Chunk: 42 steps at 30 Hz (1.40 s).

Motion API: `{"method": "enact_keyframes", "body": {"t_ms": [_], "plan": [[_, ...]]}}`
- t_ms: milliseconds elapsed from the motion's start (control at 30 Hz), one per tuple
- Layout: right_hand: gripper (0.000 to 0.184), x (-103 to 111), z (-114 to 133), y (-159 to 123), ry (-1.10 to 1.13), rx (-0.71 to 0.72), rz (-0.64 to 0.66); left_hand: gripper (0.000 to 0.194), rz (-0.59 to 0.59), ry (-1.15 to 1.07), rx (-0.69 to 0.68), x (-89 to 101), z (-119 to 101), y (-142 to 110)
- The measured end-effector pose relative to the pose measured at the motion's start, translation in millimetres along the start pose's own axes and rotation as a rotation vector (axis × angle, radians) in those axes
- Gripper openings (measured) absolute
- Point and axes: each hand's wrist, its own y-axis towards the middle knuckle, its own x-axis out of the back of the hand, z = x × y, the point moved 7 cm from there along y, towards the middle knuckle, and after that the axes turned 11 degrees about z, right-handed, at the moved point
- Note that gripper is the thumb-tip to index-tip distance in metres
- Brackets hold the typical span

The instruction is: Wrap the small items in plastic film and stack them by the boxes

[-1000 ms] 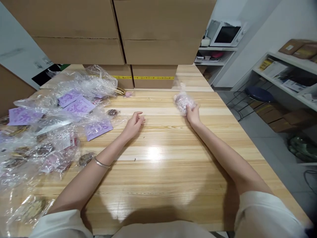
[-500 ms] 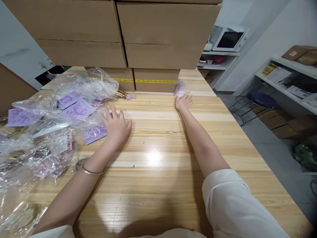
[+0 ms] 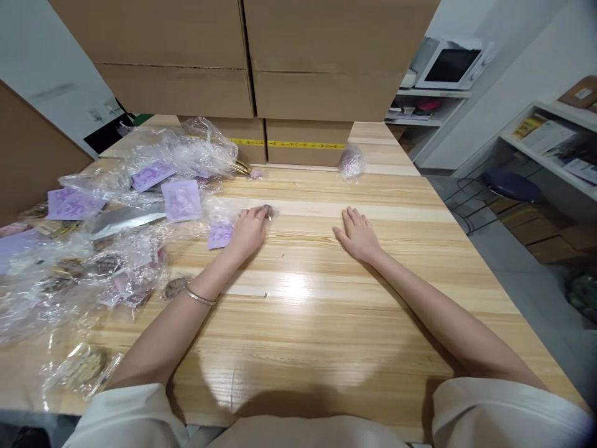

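My left hand is closed on a small dark packet in clear wrap, whose end shows past the fingers. To the left of that hand lies a purple printed packet, under or beside clear film. My right hand rests on the wooden table with fingers stretched out and nothing in it. Farther back, apart from the right hand, stands a clear-wrapped pinkish bundle near the cardboard boxes. A dark wrapped piece lies beside my left forearm.
A heap of clear plastic bags with purple packets covers the left side. Stacked cardboard boxes stand along the back. Near the front left lies a wrapped beige piece. A stool and shelves are beyond the right edge.
My right hand set the pinkish bundle down at the back, let go and drew back toward me. My left hand reached over the heap's edge, then closed on the small dark packet and came right.
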Motion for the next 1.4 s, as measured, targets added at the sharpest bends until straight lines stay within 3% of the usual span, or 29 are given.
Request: {"method": "enact_keyframes", "body": {"t_ms": [100,167,233,300,367,433,500,533,600,667,733,800,867,1000,1100,1200,1267,1333,1400], "plan": [[0.070,1,6,-6,0.019,0.049,-0.001,0.045,0.026,-0.127,-0.257,-0.4,-31,-4],[0.069,5,6,-7,0.059,0.052,-0.021,0.044,-0.107,-0.148,-0.278,15.4,-36,-8],[0.069,14,12,-12,0.108,0.114,-0.086,0.050,-0.339,-0.121,-0.108,38.8,-22,-12],[0.066,23,33,-21,0.123,0.315,-0.134,0.067,-0.479,-0.096,0.146,54.3,2,-16],[0.062,23,63,-34,0.093,0.580,-0.093,0.088,-0.414,-0.106,0.347,53.4,27,-12],[0.058,16,89,-41,0.069,0.735,0.014,0.089,-0.206,-0.164,0.398,39.0,45,-3],[0.059,9,104,-38,0.083,0.738,0.084,0.066,-0.066,-0.232,0.319,27.3,48,6],[0.060,6,109,-34,0.103,0.718,0.097,0.053,-0.075,-0.263,0.254,27.9,45,8],[0.058,5,112,-26,0.185,0.688,0.078,0.038,-0.229,-0.329,0.116,42.0,32,7],[0.055,13,106,-17,0.374,0.631,0.005,0.036,-0.401,-0.455,-0.035,62.2,13,-2],[0.059,26,89,-8,0.645,0.504,-0.079,0.033,-0.451,-0.630,-0.194,78.0,-12,-14],[0.071,37,70,-3,0.884,0.378,-0.092,0.033,-0.388,-0.800,-0.288,85.6,-35,-25],[0.083,44,60,-5,1.085,0.310,0.007,0.043,-0.274,-0.947,-0.311,84.4,-55,-36],[0.096,50,60,-30,1.437,0.228,0.343,0.074,0.052,-1.164,-0.366,62.9,-89,-52],[0.100,48,67,-54,1.556,0.204,0.470,0.088,0.228,-1.273,-0.309,42.1,-99,-56],[0.074,38,70,-69,1.550,0.163,0.482,0.084,0.294,-1.431,-0.181,26.4,-95,-54],[0.055,33,69,-74,1.499,0.145,0.429,0.063,0.345,-1.537,-0.099,17.2,-90,-55],[0.047,33,70,-78,1.441,0.179,0.343,0.046,0.441,-1.599,-0.010,6.1,-87,-59],[0.042,38,71,-82,1.368,0.226,0.275,0.042,0.516,-1.599,0.041,-3.3,-84,-65]]}}
